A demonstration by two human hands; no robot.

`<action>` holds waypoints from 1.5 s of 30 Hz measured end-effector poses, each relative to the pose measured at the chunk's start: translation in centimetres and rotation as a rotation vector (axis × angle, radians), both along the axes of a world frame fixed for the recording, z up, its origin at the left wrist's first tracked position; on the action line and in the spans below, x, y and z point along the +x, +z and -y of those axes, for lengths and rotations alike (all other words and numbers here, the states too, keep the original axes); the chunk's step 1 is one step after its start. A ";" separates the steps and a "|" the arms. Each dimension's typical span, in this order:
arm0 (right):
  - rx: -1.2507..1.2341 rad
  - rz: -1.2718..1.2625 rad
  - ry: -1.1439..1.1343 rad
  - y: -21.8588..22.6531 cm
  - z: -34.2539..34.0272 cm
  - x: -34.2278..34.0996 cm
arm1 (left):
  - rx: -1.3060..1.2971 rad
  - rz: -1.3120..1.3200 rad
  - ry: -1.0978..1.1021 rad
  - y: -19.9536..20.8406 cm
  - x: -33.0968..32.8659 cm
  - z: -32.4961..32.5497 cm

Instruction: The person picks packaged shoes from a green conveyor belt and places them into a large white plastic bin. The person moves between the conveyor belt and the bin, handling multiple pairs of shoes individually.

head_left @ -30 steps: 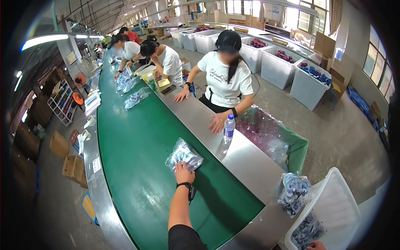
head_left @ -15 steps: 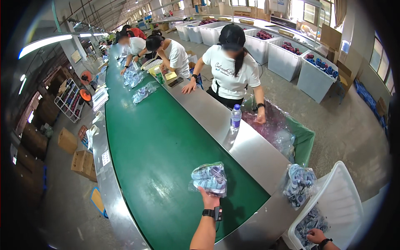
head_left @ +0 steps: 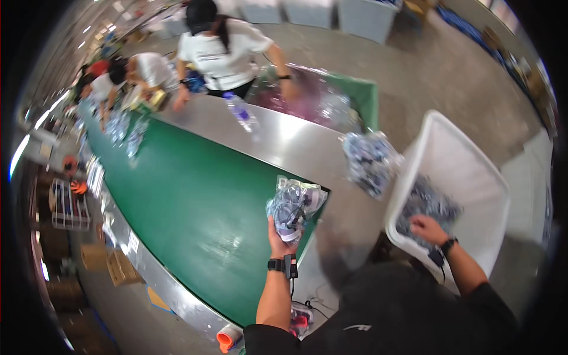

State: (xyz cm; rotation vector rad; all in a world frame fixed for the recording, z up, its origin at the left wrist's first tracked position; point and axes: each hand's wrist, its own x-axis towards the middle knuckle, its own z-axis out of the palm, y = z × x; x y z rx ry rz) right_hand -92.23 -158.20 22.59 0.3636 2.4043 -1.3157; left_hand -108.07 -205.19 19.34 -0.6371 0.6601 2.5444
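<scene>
My left hand (head_left: 276,238) grips a pair of blue-grey shoes in a clear plastic bag (head_left: 290,207), over the near end of the green conveyor belt (head_left: 189,201). My right hand (head_left: 428,229) is down inside the white bin (head_left: 467,207), its fingers curled in. Blue-grey pieces (head_left: 429,204) lie in the bin under and beside that hand, too blurred to name. Whatever the right fingers hold is hidden. Another clear bag with blue-grey shoes (head_left: 370,163) lies on the metal ledge between belt and bin.
Across the belt a person in a white shirt (head_left: 222,56) reaches into a green bin (head_left: 358,97) of clear plastic. A water bottle (head_left: 239,109) stands on the metal ledge (head_left: 201,115). More bagged shoes (head_left: 138,136) sit farther along, near other people. An orange-rimmed cup (head_left: 228,337) is at the near edge.
My view has swung right and down, bringing the white bin closer to the middle. The bagged shoes in my left hand are now tilted more upright. My right hand remains in the bin.
</scene>
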 end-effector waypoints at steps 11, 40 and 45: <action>-0.917 0.259 -0.288 4.3 -2.4 0.7 | -0.064 0.009 -0.841 5.0 11.2 -17.5; -0.484 0.179 -1.108 -26.5 -27.9 33.1 | -1.538 0.159 0.073 -1.5 46.6 -5.5; -0.456 0.194 -0.864 -22.3 -23.1 31.3 | -2.204 0.404 0.340 -2.5 50.3 -1.0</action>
